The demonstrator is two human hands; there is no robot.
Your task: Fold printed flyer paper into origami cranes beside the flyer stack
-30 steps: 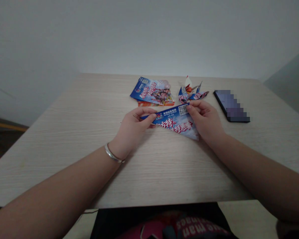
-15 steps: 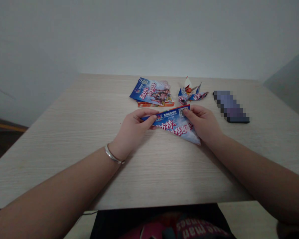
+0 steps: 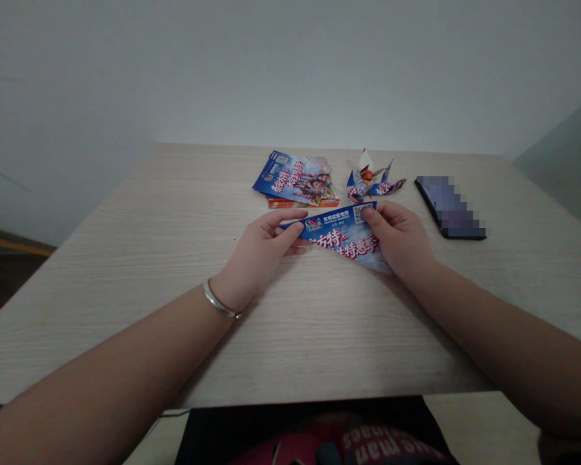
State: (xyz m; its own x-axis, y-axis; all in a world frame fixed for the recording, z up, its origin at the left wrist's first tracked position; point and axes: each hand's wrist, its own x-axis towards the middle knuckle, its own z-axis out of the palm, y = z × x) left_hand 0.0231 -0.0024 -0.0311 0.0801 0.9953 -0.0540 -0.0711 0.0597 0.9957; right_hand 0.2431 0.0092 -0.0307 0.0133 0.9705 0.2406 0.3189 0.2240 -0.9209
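A blue printed flyer folded into a triangle [image 3: 345,237] lies on the pale wooden table [image 3: 174,245], with red and white lettering and a QR code on it. My left hand [image 3: 259,255], with a silver bangle at the wrist, pinches the flyer's left tip between thumb and fingers. My right hand [image 3: 401,239] grips the right end, thumb pressed beside the QR code. The flyer's far long edge runs between the two hands.
A small stack of the same flyers [image 3: 296,181] lies just beyond my hands. To its right sits a folded paper figure [image 3: 370,179], and a dark phone [image 3: 449,206] lies farther right. A wall stands behind the table.
The folded flyer has shifted slightly right and tilted a little, and both hands have adjusted their pinch along its top edge. Everything else on the table is still.
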